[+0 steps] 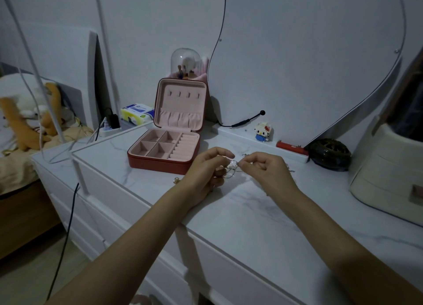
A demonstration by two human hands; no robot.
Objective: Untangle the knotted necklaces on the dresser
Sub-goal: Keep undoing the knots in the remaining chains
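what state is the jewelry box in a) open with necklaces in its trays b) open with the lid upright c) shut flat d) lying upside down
b, the jewelry box stands open behind the left hand, its lid upright and the pink compartments showing nothing inside, while the necklaces are between the fingers of both hands, the right hand pinching a strand.

Dim light. Plain pale wall (297,53) at my 12 o'clock. White marble-look bench (263,224) with drawers below. Bed (20,162) at 9 o'clock. Pale floor (34,281) at 7 o'clock.
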